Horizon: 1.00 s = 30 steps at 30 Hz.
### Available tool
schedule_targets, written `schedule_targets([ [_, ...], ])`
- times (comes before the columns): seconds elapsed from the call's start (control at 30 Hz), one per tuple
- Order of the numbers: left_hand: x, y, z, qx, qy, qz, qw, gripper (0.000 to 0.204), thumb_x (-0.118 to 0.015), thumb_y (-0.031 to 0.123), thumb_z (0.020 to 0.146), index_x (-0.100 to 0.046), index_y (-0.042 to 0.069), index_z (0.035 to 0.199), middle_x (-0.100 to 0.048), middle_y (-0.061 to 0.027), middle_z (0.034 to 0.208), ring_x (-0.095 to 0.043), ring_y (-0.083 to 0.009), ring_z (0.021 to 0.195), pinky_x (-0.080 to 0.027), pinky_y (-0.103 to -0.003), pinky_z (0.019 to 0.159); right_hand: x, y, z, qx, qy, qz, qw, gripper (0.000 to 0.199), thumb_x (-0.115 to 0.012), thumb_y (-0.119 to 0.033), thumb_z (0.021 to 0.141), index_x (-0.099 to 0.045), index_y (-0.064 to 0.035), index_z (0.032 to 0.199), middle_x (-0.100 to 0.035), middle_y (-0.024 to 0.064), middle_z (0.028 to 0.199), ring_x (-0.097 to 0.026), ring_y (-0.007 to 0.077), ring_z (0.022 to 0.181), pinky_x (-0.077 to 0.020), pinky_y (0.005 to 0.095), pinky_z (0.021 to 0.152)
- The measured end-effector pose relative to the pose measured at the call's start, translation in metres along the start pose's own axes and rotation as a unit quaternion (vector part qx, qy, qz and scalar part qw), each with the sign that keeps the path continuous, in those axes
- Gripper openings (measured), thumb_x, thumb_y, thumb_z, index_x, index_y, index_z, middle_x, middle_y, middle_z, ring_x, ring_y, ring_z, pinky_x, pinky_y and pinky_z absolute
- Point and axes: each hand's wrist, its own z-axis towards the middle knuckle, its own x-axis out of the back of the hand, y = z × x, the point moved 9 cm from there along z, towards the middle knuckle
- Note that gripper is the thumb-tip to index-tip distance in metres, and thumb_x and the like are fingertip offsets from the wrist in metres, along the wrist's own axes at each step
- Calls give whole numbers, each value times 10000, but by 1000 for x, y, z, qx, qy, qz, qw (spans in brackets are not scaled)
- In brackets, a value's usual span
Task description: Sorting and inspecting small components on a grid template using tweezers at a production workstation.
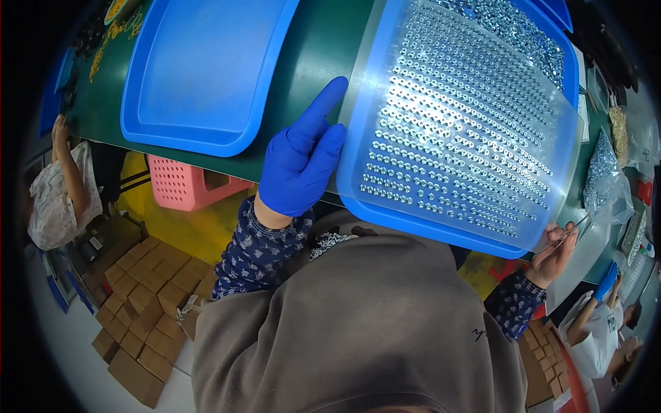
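A clear plastic sheet (475, 144) with rows of small shiny metal, ring-like pieces lies tilted over a blue tray (427, 224). Loose metal pieces (530, 34) fill the tray's far right part. My left hand (296, 165), in a blue glove, grips the sheet's left edge; index finger and thumb stretch along it, the other fingers are mostly hidden. At the near right corner, my bare right hand (554, 255) pinches the sheet's edge and also holds thin metal tweezers (566, 235).
Left on the green table (310, 58) stands a second blue tray (206, 69). A pink plastic stool (180, 182) is below the table edge. Bags of small parts (600, 165) lie at right. Cartons (141, 296) are stacked on the floor; other people sit at both sides.
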Motion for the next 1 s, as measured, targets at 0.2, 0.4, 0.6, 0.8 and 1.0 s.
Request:
schedule_targets([
  [0.2, 0, 2, 0, 6, 3, 15, 1000, 444, -456, 49, 852, -335, 51, 1279, -360, 33, 518, -319, -35, 485, -302, -177, 472, -5, -1, 1, -2, -13, 10, 1000, 277, -421, -204, 874, -416, 6, 1055, -529, 60, 713, -499, 176, 773, -375, 301, 766],
  [0.4, 1, 4, -1, 9, 9, 25, 1000, 436, -465, 55, 851, -350, 47, 1271, -369, 40, 536, -322, -30, 502, -306, -169, 488, -6, 0, -1, -1, -5, 7, 1000, 268, -414, -203, 876, -414, 2, 1048, -519, 56, 703, -497, 171, 767, -377, 299, 758],
  [0.6, -1, 4, -1, 9, 16, 7, 1000, 437, -474, 49, 847, -355, 37, 1267, -375, 50, 572, -330, -26, 530, -315, -157, 516, -6, -1, 0, 0, -4, 7, 1000, 277, -400, -196, 880, -394, 11, 1065, -512, 63, 694, -488, 182, 753, -371, 305, 757],
  [0.8, -1, 4, -3, 24, 26, 4, 999, 440, -473, 43, 846, -353, 41, 1269, -372, 62, 596, -334, -17, 549, -317, -149, 533, -8, 0, 2, 0, -11, 18, 1000, 274, -395, -204, 885, -390, 10, 1056, -534, 82, 700, -518, 213, 768, -380, 300, 723],
  [1.0, -2, 5, 0, 32, 22, 16, 999, 442, -466, 42, 849, -346, 45, 1274, -376, 66, 597, -336, -12, 554, -317, -144, 541, -9, -4, 1, 7, -10, 13, 1000, 278, -396, -202, 885, -392, 15, 1059, -540, 85, 704, -527, 223, 779, -381, 298, 717],
])
